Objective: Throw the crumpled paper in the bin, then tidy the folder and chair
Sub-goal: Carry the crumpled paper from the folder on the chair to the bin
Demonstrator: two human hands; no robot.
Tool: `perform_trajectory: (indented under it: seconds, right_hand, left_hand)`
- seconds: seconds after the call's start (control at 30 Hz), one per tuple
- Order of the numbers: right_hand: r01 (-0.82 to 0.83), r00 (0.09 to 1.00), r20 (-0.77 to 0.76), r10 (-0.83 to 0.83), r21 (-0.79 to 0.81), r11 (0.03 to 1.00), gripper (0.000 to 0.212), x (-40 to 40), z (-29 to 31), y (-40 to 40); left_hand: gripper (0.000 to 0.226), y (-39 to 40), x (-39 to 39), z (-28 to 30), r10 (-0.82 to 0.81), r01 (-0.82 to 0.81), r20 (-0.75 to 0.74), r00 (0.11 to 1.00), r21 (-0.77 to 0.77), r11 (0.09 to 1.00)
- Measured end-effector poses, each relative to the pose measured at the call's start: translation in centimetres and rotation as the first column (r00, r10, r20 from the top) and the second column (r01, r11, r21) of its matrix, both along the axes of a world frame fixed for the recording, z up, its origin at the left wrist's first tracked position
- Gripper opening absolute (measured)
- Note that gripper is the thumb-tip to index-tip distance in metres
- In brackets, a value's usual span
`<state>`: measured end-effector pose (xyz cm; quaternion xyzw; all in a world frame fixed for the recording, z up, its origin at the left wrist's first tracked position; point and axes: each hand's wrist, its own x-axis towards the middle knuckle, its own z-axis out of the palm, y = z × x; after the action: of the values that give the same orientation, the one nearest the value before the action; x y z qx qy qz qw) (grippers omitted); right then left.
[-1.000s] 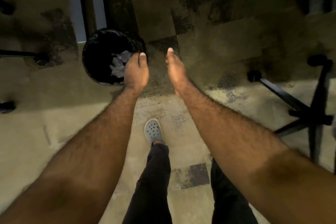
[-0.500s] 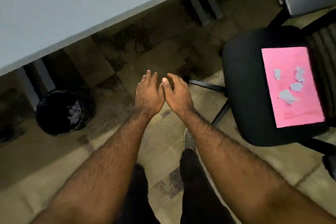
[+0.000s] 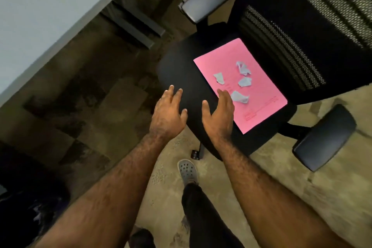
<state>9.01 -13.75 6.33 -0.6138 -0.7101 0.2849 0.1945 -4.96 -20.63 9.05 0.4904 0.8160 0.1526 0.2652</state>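
Head view: empty hands over the chair seat

At frame centre, the left hand (image 3: 168, 116) and right hand (image 3: 218, 115) hovered spread and empty. Right of them, paper scraps (image 3: 239, 96) lay on the pink folder (image 3: 259, 94) on the chair (image 3: 181, 70).

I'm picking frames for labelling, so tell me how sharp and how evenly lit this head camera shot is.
Head view: the pink folder and paper scraps on the chair seat read fairly sharp and bright; both hands are clear; the edges smear with motion blur, the floor under the desk is dark, and wide-angle distortion bends the mesh backrest.
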Motion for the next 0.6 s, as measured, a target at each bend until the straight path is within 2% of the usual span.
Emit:
perform_trajectory:
  seconds: [0.17, 0.3, 0.43, 0.6]
  right_hand:
    - [0.188, 0.95, 0.254, -0.183, 0.006, 0.982, 0.091, 5.4, -3.2, 6.4]
    - [0.114, 0.919, 0.38, -0.109, 0.011, 0.993, 0.107, 7.8, -5.9, 10.4]
    - [-0.034, 0.932, 0.361, 0.023, 0.023, 0.999, 0.106, 8.2, -8.1, 12.9]
    - [-0.111, 0.927, 0.37, 0.068, 0.098, 0.989, 0.089, 8.2, -10.5, 15.9]
  left_hand:
    - [0.07, 7.9, 3.2, -2.6, -0.151, 0.149, -0.032, 0.988, -0.047, 0.988]
    - [0.073, 14.3, 4.8, -5.5, -0.294, 0.291, -0.108, 0.95, -0.051, 0.956]
    - [0.071, 19.8, 5.4, -8.3, -0.448, 0.445, -0.298, 0.843, -0.084, 0.892]
    - [0.073, 24.8, 6.5, -11.1, -0.55, 0.569, -0.364, 0.752, -0.063, 0.82]
